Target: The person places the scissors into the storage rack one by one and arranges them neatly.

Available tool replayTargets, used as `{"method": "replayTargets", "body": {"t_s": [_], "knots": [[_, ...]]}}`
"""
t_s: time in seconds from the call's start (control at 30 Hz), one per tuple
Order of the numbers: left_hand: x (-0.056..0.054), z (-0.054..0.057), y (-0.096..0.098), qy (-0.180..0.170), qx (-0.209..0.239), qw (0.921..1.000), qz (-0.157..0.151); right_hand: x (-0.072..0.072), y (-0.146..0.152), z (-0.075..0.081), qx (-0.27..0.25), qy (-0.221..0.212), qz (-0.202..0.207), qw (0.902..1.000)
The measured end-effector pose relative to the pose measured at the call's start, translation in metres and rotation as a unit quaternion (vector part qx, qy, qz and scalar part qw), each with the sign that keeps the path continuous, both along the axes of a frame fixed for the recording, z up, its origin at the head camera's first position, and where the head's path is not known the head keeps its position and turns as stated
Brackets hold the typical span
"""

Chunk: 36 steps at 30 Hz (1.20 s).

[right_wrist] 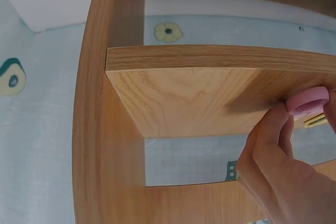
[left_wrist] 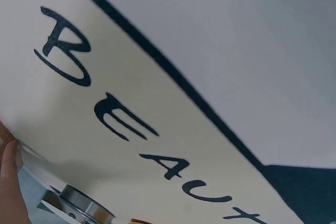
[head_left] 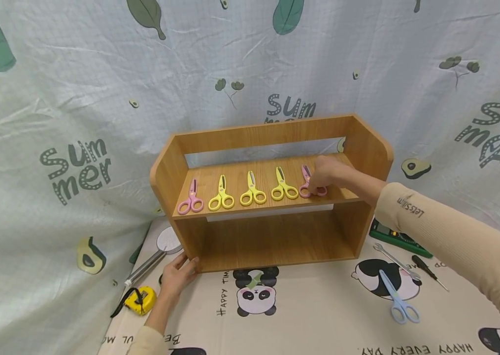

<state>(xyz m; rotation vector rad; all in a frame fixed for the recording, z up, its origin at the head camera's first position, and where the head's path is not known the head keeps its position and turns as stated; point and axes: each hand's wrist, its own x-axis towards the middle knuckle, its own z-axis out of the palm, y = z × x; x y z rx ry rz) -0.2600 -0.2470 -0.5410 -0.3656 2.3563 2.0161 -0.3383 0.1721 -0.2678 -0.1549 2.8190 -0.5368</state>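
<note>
A two-tier wooden shelf (head_left: 276, 241) stands on the patterned table covering. On its upper board, my right hand (head_left: 327, 175) pinches a handle loop of the pink scissors (head_left: 305, 175) at the right end of a row. The right wrist view shows that pink loop (right_wrist: 307, 100) between thumb and fingers. To their left lie three yellow scissors (head_left: 283, 187) and another pair of pink scissors (head_left: 190, 202), blades pointing back. My left hand (head_left: 176, 278) holds the shelf's lower left corner, the thumb at the front edge; the left wrist view catches only a bit of it.
Left of the shelf lie a yellow tape measure (head_left: 142, 300) and a round metal strainer-like tool with a long handle (head_left: 145, 266). To the right are light blue scissors (head_left: 398, 301), a wrench (head_left: 396, 261), a screwdriver (head_left: 429, 271) and a green-cased meter (head_left: 398, 237). A printed curtain (head_left: 99, 74) hangs behind.
</note>
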Motion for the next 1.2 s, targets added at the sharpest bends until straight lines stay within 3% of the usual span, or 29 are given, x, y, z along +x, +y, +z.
{"method": "replayTargets", "body": {"t_s": [0.27, 0.87, 1.03, 1.2], "knots": [[0.002, -0.005, 0.001, -0.002, 0.003, 1.0000, 0.006, 0.000, 0.002, -0.001, 0.001, -0.001, 0.021, 0.9998], [-0.002, -0.001, 0.001, -0.001, 0.004, 1.0000, 0.007, 0.006, 0.006, 0.003, -0.025, -0.013, 0.016, 0.9995], [-0.001, 0.000, 0.000, 0.000, 0.003, 1.0000, 0.003, 0.014, 0.013, 0.009, -0.050, 0.009, 0.019, 0.9985], [0.000, -0.001, 0.000, 0.001, -0.008, 1.0000, 0.003, 0.036, 0.023, 0.015, -0.113, 0.051, 0.030, 0.9918]]}}
